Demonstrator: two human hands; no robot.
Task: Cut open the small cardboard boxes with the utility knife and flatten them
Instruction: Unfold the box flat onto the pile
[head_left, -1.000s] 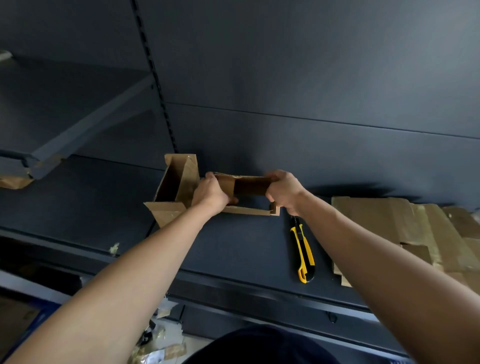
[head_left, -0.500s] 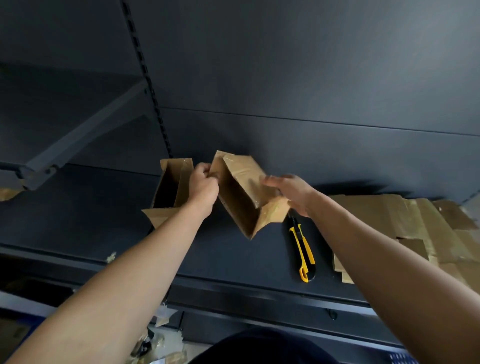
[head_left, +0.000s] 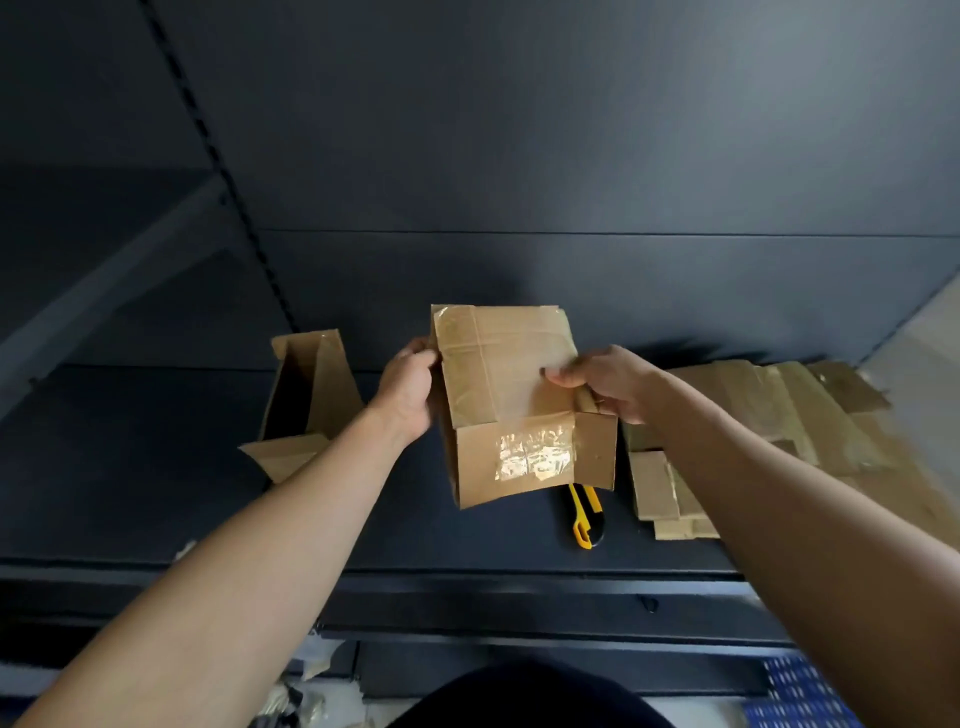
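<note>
A small brown cardboard box (head_left: 506, 395), collapsed nearly flat and streaked with clear tape, is held upright above the dark shelf (head_left: 156, 493). My left hand (head_left: 408, 387) grips its left edge. My right hand (head_left: 605, 382) pinches its right side, thumb on the front face. A yellow and black utility knife (head_left: 586, 517) lies on the shelf just below the box, partly hidden by it. A second small box (head_left: 306, 400) stands open to the left of my left hand. Flattened cardboard (head_left: 769, 415) is piled on the right.
The shelf's dark back panel (head_left: 571, 156) rises right behind the boxes. A slotted upright (head_left: 228, 171) and an angled shelf bracket (head_left: 104, 291) stand at the left. Cardboard and tape scraps (head_left: 306, 696) lie on the floor below.
The box has turned from a tilted, half-open shape to a flat face toward me and sits higher. Both hands shifted their hold to its side edges. The knife has stayed put.
</note>
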